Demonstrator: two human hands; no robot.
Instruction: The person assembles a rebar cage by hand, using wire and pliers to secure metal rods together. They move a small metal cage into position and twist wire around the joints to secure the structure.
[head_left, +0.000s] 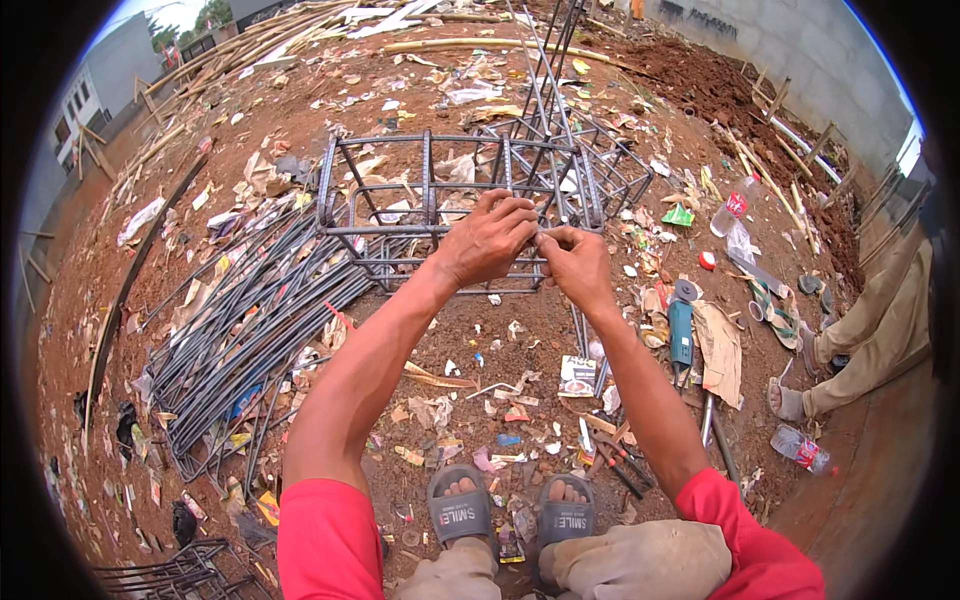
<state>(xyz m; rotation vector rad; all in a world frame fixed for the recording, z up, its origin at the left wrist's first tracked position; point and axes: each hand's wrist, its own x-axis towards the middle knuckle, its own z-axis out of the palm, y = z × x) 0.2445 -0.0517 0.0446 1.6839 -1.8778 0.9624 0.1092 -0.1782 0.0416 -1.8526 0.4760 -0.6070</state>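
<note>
A rebar cage [428, 180] of dark steel bars and square stirrups stands in front of me, with long bars running away from it. My left hand [490, 238] is closed around a bar at the cage's near right part, fingers curled over it. Close beside it, my right hand [577, 262] is pinched at thumb and forefinger against the same joint. Whatever lies between those fingertips is too small to make out. Left of the cage, a pile of bent steel rods [235, 335] rests on the ground.
To the right lie a green angle grinder [681, 332], red-handled pincers [622, 468] and plastic bottles [735, 208]. Another person's legs [875, 325] are at the right edge. Litter covers the brown soil. Bamboo poles [290, 50] lie at the back; a grey wall [800, 95] stands far right.
</note>
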